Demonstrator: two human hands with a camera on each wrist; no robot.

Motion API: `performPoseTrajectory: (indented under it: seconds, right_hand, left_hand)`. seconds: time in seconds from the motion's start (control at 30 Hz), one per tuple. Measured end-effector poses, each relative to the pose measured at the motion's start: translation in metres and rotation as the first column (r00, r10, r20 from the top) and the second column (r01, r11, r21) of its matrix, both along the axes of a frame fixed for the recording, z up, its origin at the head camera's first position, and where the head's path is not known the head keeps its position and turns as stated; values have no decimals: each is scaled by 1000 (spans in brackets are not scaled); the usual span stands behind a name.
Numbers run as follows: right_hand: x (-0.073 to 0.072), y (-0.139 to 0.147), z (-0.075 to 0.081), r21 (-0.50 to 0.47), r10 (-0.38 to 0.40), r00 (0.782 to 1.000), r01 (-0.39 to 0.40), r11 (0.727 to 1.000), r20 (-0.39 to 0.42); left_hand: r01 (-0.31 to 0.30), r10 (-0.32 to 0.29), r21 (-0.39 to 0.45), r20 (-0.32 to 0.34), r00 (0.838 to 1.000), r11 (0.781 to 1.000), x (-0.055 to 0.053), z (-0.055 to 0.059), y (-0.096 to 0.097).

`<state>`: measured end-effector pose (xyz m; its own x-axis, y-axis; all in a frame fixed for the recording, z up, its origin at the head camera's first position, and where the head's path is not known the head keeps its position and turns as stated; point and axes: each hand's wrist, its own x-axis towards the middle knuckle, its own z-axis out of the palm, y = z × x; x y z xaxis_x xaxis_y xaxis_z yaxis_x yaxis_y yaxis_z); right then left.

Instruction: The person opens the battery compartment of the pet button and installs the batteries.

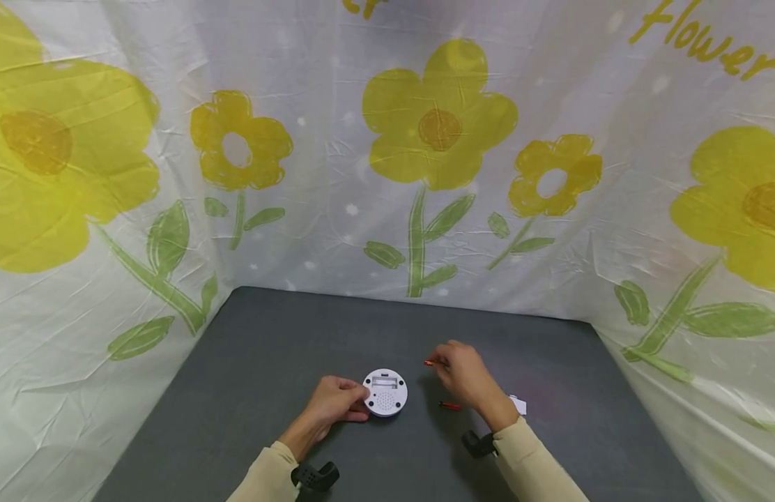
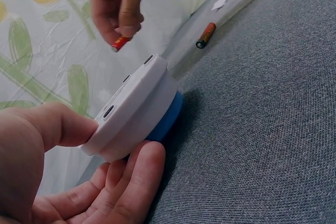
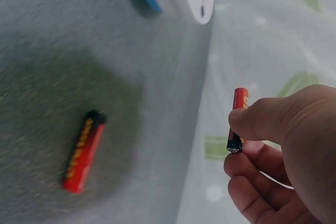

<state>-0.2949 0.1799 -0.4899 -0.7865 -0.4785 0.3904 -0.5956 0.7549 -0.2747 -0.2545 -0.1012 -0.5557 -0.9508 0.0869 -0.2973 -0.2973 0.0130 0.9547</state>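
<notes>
A round white device (image 1: 385, 401) with a blue base lies on the dark table, its open battery compartment (image 1: 384, 382) facing up. My left hand (image 1: 339, 400) grips its left edge, thumb on the white rim and fingers against the lower side, as the left wrist view shows. Raised above the table to the right, my right hand (image 1: 461, 369) pinches a red and black battery (image 3: 239, 121) between thumb and fingers. A second such battery (image 3: 84, 151) lies on the table below that hand, touched by neither hand.
A small white piece (image 1: 518, 405), perhaps a cover, lies on the table beyond my right wrist, partly hidden by it. A white curtain (image 1: 325, 209) with yellow flowers hangs around the back and sides of the grey table (image 1: 287, 328).
</notes>
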Motion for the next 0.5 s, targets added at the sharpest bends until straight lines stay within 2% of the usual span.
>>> performPoseTrajectory:
  seconds: [0.2, 0.4, 0.5]
  right_hand:
    - [2, -16, 12, 16, 17, 999, -18, 1000, 38]
    - [2, -33, 14, 23, 49, 994, -51, 998, 97]
    - [3, -40, 13, 13, 76, 992, -77, 997, 98]
  left_hand:
    - [-3, 3, 1, -6, 1000, 1000, 1, 1, 0]
    - [0, 0, 3, -7, 1000, 1000, 0, -2, 0]
    - [4, -4, 6, -8, 1000, 1000, 0, -2, 0]
